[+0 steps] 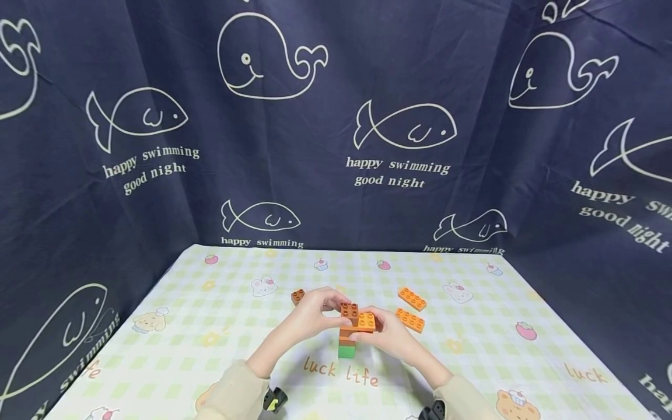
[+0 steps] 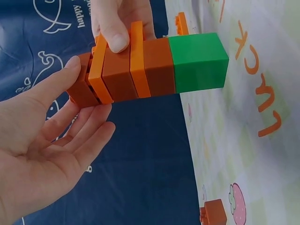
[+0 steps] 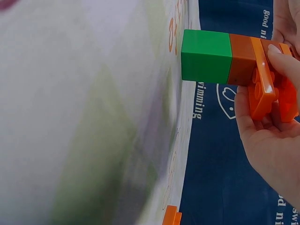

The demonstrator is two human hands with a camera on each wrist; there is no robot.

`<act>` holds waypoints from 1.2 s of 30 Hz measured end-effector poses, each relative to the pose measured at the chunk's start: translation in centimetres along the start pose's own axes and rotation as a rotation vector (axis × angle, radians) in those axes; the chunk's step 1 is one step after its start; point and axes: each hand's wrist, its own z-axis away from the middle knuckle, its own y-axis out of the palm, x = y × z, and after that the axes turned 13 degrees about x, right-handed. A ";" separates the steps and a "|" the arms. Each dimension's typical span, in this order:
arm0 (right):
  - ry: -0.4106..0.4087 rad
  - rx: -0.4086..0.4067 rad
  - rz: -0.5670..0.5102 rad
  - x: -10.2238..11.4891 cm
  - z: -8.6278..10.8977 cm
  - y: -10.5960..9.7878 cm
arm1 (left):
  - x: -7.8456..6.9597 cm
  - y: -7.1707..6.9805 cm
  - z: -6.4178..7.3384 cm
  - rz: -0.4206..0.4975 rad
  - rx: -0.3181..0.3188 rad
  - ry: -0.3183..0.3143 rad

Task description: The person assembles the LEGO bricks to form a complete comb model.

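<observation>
A tower of toy building bricks stands on the table with a green block (image 1: 346, 352) at its base. Above the green come a brown brick (image 2: 159, 68), an orange plate (image 2: 139, 61), another brown brick (image 2: 123, 75) and a second orange plate (image 2: 98, 75). At the very top is a brown brick (image 1: 350, 320) with studs, pinched between the thumb and fingers of my left hand (image 1: 312, 312). My right hand (image 1: 392, 333) grips the tower from the right, thumb on the middle brown brick, fingers behind the orange plates, which jut out to that side.
Two loose orange plates (image 1: 410, 320) lie to the right of the tower, one behind the other. A loose brown brick (image 1: 297, 297) sits beyond my left hand. A patterned cloth (image 1: 236, 326) covers the table, and a dark blue curtain (image 1: 325, 146) hangs behind it.
</observation>
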 end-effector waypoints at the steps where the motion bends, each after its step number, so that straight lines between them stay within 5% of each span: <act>1: -0.001 -0.001 0.002 0.0 0.0 0.0 | 0.0 0.0 0.0 0.005 0.000 0.001; 12: -0.001 0.006 -0.012 0.4 0.2 0.0 | 0.1 0.1 0.0 0.018 0.000 0.035; 36: 0.006 0.023 -0.032 0.2 0.1 0.0 | 0.8 0.7 0.1 0.061 -0.004 0.006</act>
